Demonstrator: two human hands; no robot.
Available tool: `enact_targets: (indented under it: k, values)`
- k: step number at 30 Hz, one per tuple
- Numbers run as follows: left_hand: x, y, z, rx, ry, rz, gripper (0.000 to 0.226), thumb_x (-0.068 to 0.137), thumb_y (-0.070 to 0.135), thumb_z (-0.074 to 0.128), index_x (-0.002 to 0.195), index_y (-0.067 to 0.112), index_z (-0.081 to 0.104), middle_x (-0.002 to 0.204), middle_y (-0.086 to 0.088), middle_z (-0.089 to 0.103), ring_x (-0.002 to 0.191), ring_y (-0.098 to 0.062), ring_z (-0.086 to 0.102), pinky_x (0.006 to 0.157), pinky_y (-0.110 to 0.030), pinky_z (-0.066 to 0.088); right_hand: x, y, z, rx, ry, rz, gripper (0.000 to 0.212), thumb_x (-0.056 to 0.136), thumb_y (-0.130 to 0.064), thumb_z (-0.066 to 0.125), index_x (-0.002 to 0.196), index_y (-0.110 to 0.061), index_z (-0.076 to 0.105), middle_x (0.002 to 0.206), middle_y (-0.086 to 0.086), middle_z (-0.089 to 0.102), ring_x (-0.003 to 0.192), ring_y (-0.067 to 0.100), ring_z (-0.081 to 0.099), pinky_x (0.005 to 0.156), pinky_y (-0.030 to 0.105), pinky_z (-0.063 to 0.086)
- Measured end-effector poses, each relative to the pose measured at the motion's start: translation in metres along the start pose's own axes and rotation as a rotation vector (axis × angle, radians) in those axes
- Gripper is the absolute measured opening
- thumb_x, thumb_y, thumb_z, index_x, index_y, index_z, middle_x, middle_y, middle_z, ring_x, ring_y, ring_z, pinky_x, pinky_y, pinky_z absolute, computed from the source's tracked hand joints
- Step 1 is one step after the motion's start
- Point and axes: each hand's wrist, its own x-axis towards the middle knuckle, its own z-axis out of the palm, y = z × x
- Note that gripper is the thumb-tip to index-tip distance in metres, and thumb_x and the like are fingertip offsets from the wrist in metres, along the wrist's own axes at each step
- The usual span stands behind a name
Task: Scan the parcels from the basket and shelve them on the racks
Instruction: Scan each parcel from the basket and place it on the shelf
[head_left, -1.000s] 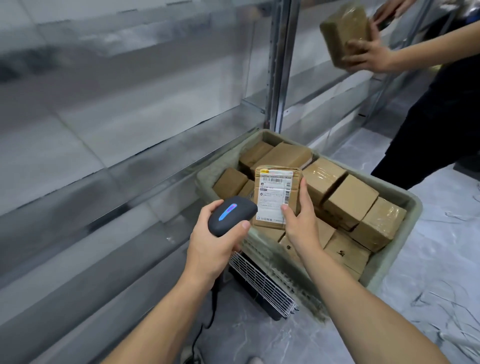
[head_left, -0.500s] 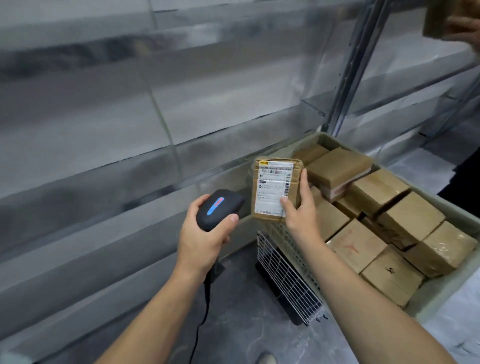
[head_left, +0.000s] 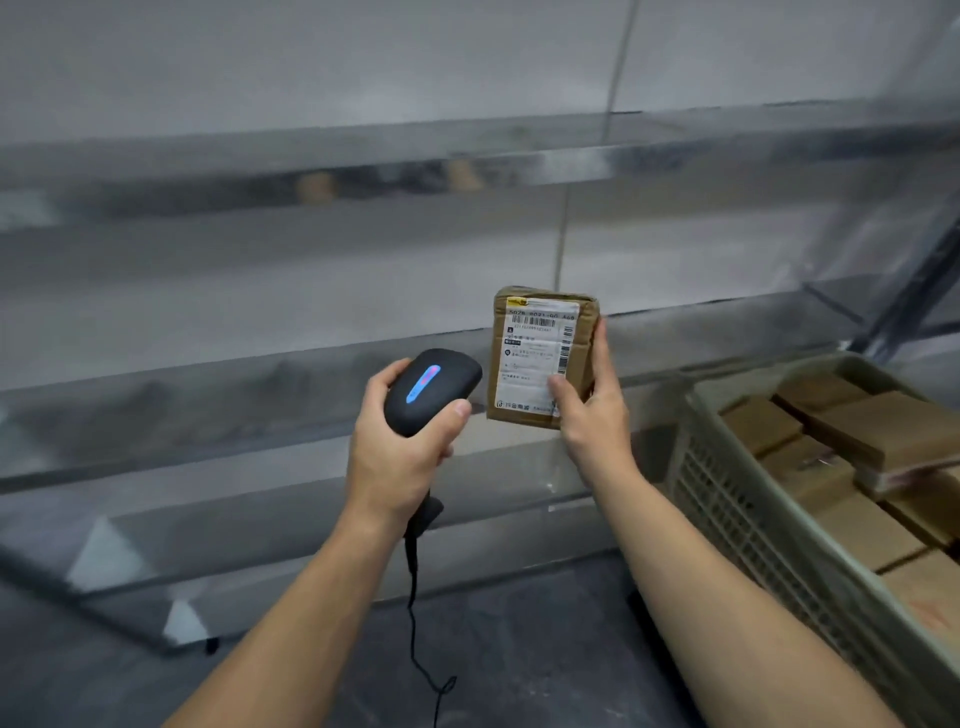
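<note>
Scanning step: my left hand (head_left: 400, 457) grips the black corded scanner (head_left: 431, 391), my right hand (head_left: 589, 415) pinches the small brown label-faced cardboard parcel (head_left: 540, 358) upright before the grey metal rack shelf (head_left: 260, 384). Next it probably gets shelved there.

Both forearms show bare up to the bottom edge of the view, with no sleeve, watch, ring or glove on them. The left hand (head_left: 400, 457) and right hand (head_left: 592, 421) have short, unpainted nails.
</note>
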Motion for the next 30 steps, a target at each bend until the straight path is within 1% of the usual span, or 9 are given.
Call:
enact_targets:
  k: [3, 7, 9, 12, 16, 20, 24, 27, 30]
  values:
    - [0.005, 0.015, -0.05, 0.009, 0.07, 0.045, 0.064, 0.069, 0.032, 0.079, 0.128, 0.025, 0.055, 0.097, -0.005, 0.07, 0.06, -0.016, 0.062, 0.058, -0.027, 0.053, -0.001, -0.03, 0.051, 0.093, -0.067, -0.065, 0.078, 0.099, -0.028, 0.058, 0.136, -0.08, 0.013, 0.156, -0.012, 0.041, 0.138, 0.017, 0.046, 0.109, 0.053, 0.046]
    - [0.011, 0.031, -0.109, 0.016, 0.174, 0.103, 0.077, 0.065, 0.039, 0.083, 0.134, 0.021, 0.054, 0.109, -0.009, 0.068, 0.071, -0.02, 0.064, 0.058, -0.022, 0.053, -0.002, -0.068, 0.111, 0.199, -0.146, -0.156, 0.08, 0.098, -0.024, 0.059, 0.135, -0.079, 0.016, 0.155, -0.014, 0.042, 0.139, 0.013, 0.046, 0.109, 0.051, 0.047]
    - [0.012, 0.04, -0.132, 0.021, 0.234, 0.137, 0.079, 0.063, 0.042, 0.083, 0.133, 0.021, 0.055, 0.108, -0.007, 0.069, 0.07, -0.021, 0.064, 0.058, -0.022, 0.053, -0.002, -0.087, 0.137, 0.255, -0.186, -0.184, 0.079, 0.096, -0.024, 0.06, 0.135, -0.079, 0.018, 0.154, -0.012, 0.044, 0.138, 0.012, 0.047, 0.11, 0.049, 0.047]
    - [0.016, 0.053, -0.16, 0.015, 0.319, 0.186, 0.071, 0.067, 0.036, 0.082, 0.131, 0.021, 0.055, 0.106, -0.006, 0.069, 0.068, -0.021, 0.063, 0.056, -0.022, 0.052, -0.001, -0.114, 0.172, 0.286, -0.238, -0.223, 0.082, 0.097, -0.019, 0.06, 0.136, -0.077, 0.018, 0.152, -0.01, 0.047, 0.136, 0.012, 0.05, 0.11, 0.045, 0.048]
    - [0.023, 0.069, -0.189, -0.018, 0.421, 0.257, 0.079, 0.059, 0.048, 0.083, 0.128, 0.023, 0.056, 0.106, -0.01, 0.068, 0.067, -0.021, 0.063, 0.056, -0.023, 0.052, 0.006, -0.149, 0.209, 0.34, -0.32, -0.277, 0.083, 0.097, -0.018, 0.061, 0.134, -0.079, 0.019, 0.149, -0.01, 0.051, 0.132, 0.011, 0.053, 0.107, 0.044, 0.05]
    - [0.036, 0.086, -0.213, -0.017, 0.522, 0.308, 0.068, 0.069, 0.035, 0.083, 0.129, 0.019, 0.055, 0.099, -0.009, 0.067, 0.058, -0.016, 0.061, 0.055, -0.026, 0.051, 0.017, -0.182, 0.243, 0.402, -0.383, -0.354, 0.08, 0.09, -0.025, 0.061, 0.132, -0.081, 0.022, 0.152, -0.008, 0.049, 0.135, 0.016, 0.051, 0.109, 0.048, 0.048]
    - [0.053, 0.103, -0.231, 0.008, 0.6, 0.357, 0.059, 0.071, 0.034, 0.081, 0.124, 0.027, 0.056, 0.1, -0.012, 0.067, 0.057, -0.017, 0.062, 0.055, -0.027, 0.051, 0.031, -0.211, 0.275, 0.468, -0.459, -0.41, 0.08, 0.089, -0.024, 0.06, 0.131, -0.081, 0.022, 0.153, -0.008, 0.047, 0.136, 0.016, 0.051, 0.107, 0.047, 0.05]
    - [0.064, 0.113, -0.239, 0.03, 0.623, 0.382, 0.062, 0.063, 0.045, 0.084, 0.118, 0.035, 0.057, 0.1, -0.01, 0.069, 0.058, -0.018, 0.064, 0.057, -0.03, 0.052, 0.043, -0.229, 0.296, 0.485, -0.487, -0.454, 0.081, 0.089, -0.022, 0.059, 0.132, -0.079, 0.022, 0.154, -0.008, 0.046, 0.136, 0.014, 0.051, 0.108, 0.046, 0.049]
    - [0.073, 0.121, -0.248, 0.034, 0.674, 0.421, 0.062, 0.059, 0.051, 0.08, 0.115, 0.038, 0.058, 0.094, -0.006, 0.069, 0.058, -0.019, 0.063, 0.056, -0.03, 0.052, 0.057, -0.246, 0.315, 0.487, -0.519, -0.498, 0.084, 0.089, -0.022, 0.059, 0.135, -0.079, 0.019, 0.155, -0.007, 0.045, 0.138, 0.016, 0.048, 0.109, 0.05, 0.047]
